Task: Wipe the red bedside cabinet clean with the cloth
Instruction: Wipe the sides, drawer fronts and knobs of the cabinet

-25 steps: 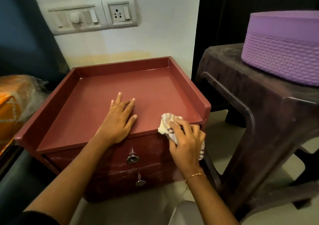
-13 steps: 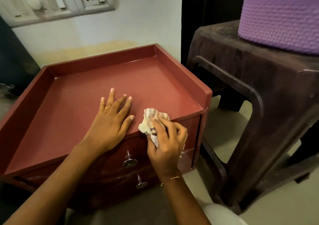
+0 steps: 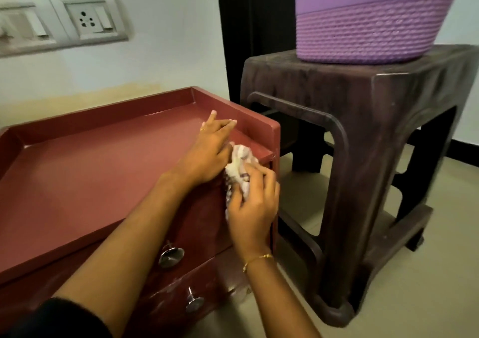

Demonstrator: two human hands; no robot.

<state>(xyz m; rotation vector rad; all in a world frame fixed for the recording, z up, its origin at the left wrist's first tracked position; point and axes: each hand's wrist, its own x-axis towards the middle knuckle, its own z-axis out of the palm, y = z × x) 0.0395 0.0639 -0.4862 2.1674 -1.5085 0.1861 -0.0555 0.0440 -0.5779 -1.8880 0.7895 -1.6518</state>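
I find the red bedside cabinet (image 3: 98, 172) low in the frame, running from 9 o'clock to the centre, its raised rim enclosing a bare top. A dark plastic stool (image 3: 363, 135) stands just beside it at 3 o'clock, carrying a purple basket (image 3: 375, 24). A wall socket panel (image 3: 88, 21) sits at 11 o'clock.

My right hand (image 3: 252, 205) is curled tight around the bunched cloth (image 3: 239, 168) and presses it against the cabinet's front right corner, where the top edge meets the drawer face. The cloth shows above and left of the fingers; how much of it touches the surface I cannot tell. My left hand (image 3: 210, 151) lies flat on the top by the right rim, fingers spread, holding nothing, bracing the cabinet.

Assessment: the step in hand is the corner and the front edge. To do it well I would:
- keep the brace hand planted so the cabinet does not shift toward the stool;
- open the bunch a little, so more cloth meets the surface;
- run along the edge in one line, then down the upper drawer face around the round metal knob (image 3: 171, 256).

The lower drawer front near its knob (image 3: 194, 302) shows pale scuffing or dust and appears untreated.
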